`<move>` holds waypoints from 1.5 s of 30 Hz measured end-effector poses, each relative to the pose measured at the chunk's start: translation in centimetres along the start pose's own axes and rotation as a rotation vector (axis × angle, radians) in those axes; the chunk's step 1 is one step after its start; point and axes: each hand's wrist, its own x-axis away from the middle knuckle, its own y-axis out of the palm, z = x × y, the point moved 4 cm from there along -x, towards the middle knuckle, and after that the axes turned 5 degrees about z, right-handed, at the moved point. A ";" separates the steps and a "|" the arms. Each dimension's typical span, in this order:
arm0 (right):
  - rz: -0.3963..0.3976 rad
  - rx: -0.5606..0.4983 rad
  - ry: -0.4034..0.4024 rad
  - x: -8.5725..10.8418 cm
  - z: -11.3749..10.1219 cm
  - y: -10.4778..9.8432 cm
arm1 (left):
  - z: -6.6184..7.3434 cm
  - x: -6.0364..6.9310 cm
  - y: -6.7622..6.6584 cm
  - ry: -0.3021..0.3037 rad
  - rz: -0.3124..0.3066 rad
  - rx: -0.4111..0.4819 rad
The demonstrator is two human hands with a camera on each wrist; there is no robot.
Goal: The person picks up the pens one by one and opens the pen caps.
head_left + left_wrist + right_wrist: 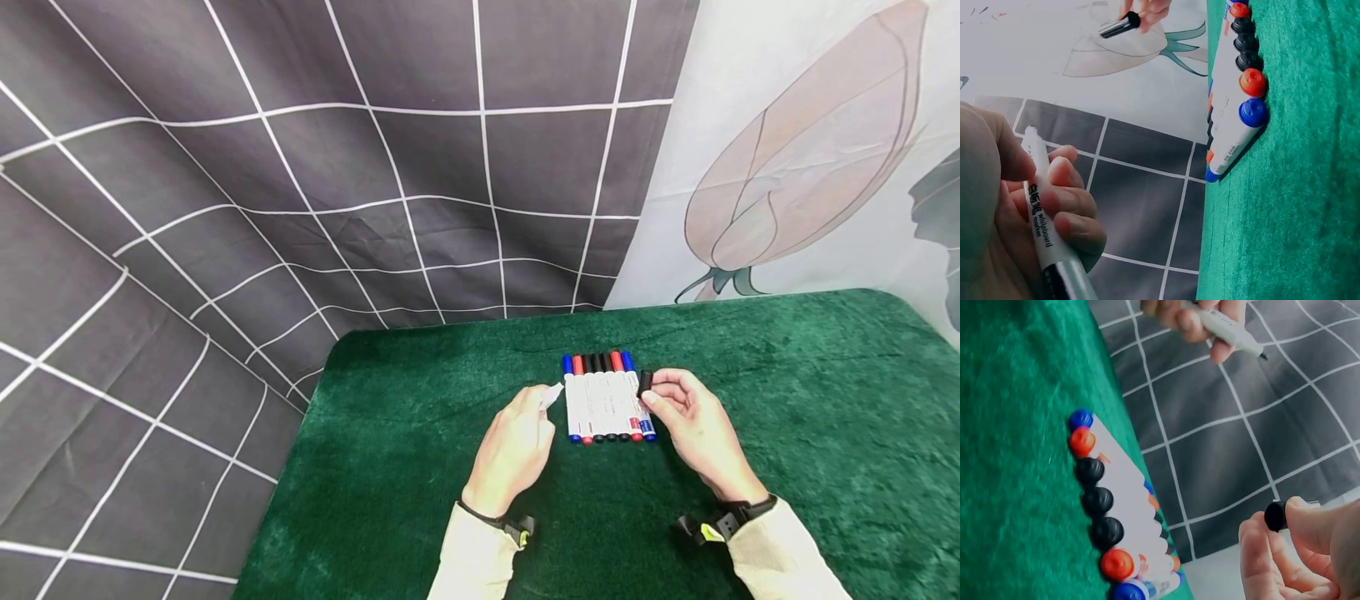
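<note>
My left hand (513, 446) grips an uncapped whiteboard marker (1047, 234) with a white barrel, its fingers wrapped round it. The marker's dark tip (1264, 356) shows bare in the right wrist view. Between thumb and fingers, my right hand (701, 429) pinches a black marker cap (645, 382). Cap and marker are apart, on either side of a row of markers (602, 402). These lie side by side on the green cloth, white-barrelled, with blue, red and black caps pointing away from me and matching coloured ends facing me.
Green velvety cloth (390, 467) covers the table. Behind it hangs a dark curtain (435, 158) with white grid lines, and to its right a pale curtain (652, 283) with a large flower print. A strapped device sits on each wrist.
</note>
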 end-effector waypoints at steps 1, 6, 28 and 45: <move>0.010 0.006 -0.004 -0.1 0.2 -0.1 | -0.1 0.0 -0.1 -0.001 0.018 0.005; 0.044 0.034 -0.009 -0.3 1.0 -0.5 | -0.6 -0.4 -0.3 -0.004 0.138 0.034; 0.294 0.206 0.169 -1.0 3.3 -3.2 | -3.5 0.2 -1.0 -0.289 0.444 -0.068; 0.340 0.290 0.254 -1.3 5.8 -4.8 | -6.3 1.2 0.2 -0.390 0.388 -0.156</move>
